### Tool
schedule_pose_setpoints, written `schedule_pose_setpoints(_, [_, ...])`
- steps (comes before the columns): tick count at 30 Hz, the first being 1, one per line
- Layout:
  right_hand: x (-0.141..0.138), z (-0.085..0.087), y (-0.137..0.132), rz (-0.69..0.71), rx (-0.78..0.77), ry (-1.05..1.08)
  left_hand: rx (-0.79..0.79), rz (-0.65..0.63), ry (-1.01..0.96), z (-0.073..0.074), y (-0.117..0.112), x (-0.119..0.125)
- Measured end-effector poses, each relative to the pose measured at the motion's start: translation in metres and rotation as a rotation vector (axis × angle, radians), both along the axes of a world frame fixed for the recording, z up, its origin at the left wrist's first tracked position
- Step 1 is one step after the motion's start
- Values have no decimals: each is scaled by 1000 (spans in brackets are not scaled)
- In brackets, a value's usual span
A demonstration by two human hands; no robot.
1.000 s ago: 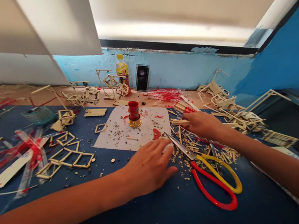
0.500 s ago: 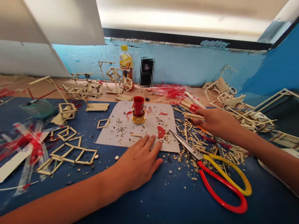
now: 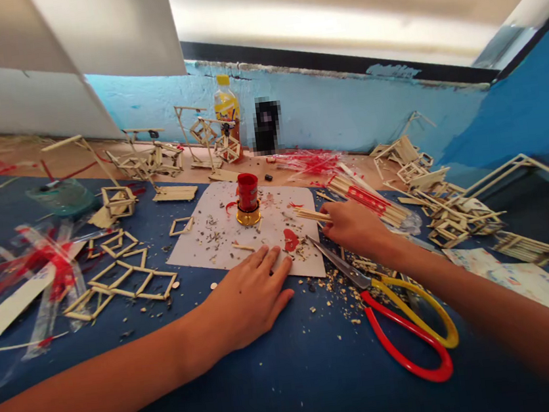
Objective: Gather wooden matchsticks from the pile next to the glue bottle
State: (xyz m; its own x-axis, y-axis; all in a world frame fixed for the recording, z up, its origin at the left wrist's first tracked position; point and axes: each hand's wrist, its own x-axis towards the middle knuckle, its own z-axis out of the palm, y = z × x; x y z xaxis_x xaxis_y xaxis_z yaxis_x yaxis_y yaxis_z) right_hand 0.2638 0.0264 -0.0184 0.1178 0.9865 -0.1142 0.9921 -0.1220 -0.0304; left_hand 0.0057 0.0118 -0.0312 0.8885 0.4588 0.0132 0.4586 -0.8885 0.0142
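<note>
My left hand (image 3: pixel 249 295) lies flat on the blue table, fingers stretched out, fingertips on the near edge of a white paper sheet (image 3: pixel 218 235). My right hand (image 3: pixel 353 227) is closed on a few thin wooden sticks (image 3: pixel 311 214) that point left over the paper's right side. A small red glue pot (image 3: pixel 247 199) with a gold base stands upright on the paper. Scissors (image 3: pixel 407 323) with one red and one yellow handle lie just right of my left hand, blades pointing up-left beneath my right wrist.
Square stick frames (image 3: pixel 124 279) lie left of the paper. A stick bundle with red wrap (image 3: pixel 367 198) and piled stick structures (image 3: pixel 443 203) sit on the right. A yellow-capped bottle (image 3: pixel 227 115) stands by the blue wall. Red-and-clear wrappers (image 3: pixel 38 266) litter the left.
My left hand slid left from the scissor blades onto the paper's edge. My right hand left the stick pile and moved left with sticks in its fingers.
</note>
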Motion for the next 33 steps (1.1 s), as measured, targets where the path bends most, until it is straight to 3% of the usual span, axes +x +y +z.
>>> schedule_pose_setpoints(16, [68,20,-5,73,-79,126,50,-22,-13,-7,-1,-1])
schedule_pose_setpoints(24, [80,18,-18,51,-126,117,29,-11,-13,-8,1,-2])
schedule_pose_setpoints(33, [82,14,-8,-46,-43,19,19,-13,-2,-9,2,-2])
